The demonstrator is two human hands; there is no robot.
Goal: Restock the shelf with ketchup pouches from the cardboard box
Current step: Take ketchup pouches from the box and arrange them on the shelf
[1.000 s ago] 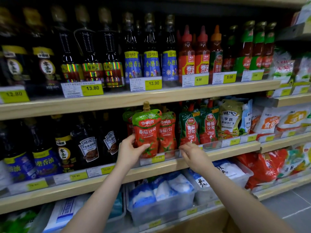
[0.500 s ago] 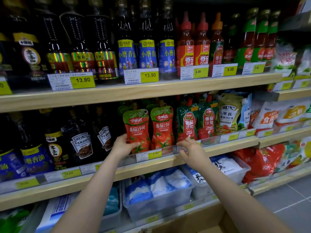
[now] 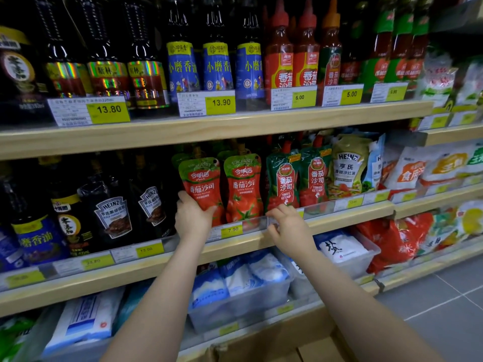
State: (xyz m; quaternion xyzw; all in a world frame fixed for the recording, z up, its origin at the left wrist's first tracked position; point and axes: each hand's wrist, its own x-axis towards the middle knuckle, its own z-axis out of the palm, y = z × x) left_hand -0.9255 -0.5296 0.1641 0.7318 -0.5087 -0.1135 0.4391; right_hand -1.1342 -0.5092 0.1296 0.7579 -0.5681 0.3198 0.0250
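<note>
A red and green ketchup pouch [image 3: 202, 184] stands upright on the middle shelf [image 3: 146, 267], behind the clear rail. My left hand [image 3: 192, 216] grips its lower left part, thumb across the front. A second matching pouch [image 3: 244, 186] stands right beside it. My right hand [image 3: 287, 226] rests on the clear front rail [image 3: 321, 209], fingers curled over its top edge, just below the darker tomato ketchup pouches [image 3: 283, 181]. A corner of the cardboard box [image 3: 264, 346] shows at the bottom edge.
Dark Heinz sauce bottles [image 3: 112, 212] stand left of the pouches; Heinz salad dressing pouches [image 3: 350, 168] to the right. Oil and ketchup bottles fill the upper shelf [image 3: 209, 126]. Salt bags in clear bins [image 3: 240, 286] lie below. Grey floor tiles [image 3: 444, 296] at lower right.
The pouch in my left hand has gone down from above the rail into the shelf slot and now stands beside its twin. My right hand stays on the rail.
</note>
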